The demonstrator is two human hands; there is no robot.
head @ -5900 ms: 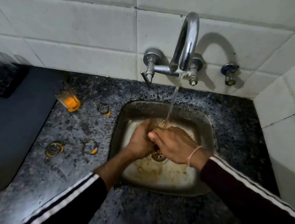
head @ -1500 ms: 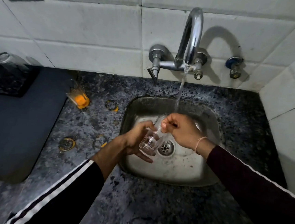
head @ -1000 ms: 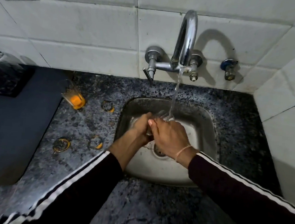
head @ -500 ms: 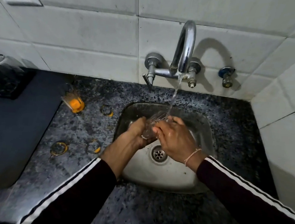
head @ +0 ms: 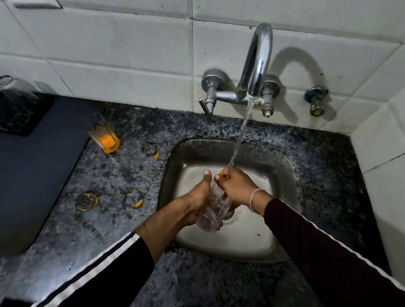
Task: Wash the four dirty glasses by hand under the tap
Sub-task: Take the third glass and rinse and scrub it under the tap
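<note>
The clear drinking glass point(head: 212, 211) is partly covered by the left hand point(head: 199, 197) and right hand point(head: 236, 188); its rim is hidden. Upturned clear glasses point(head: 4, 82) at the left edge are cut off.

Sink point(head: 284, 239) sits below the tap point(head: 256, 67), dirty glass point(head: 106, 137) to its left.
</note>
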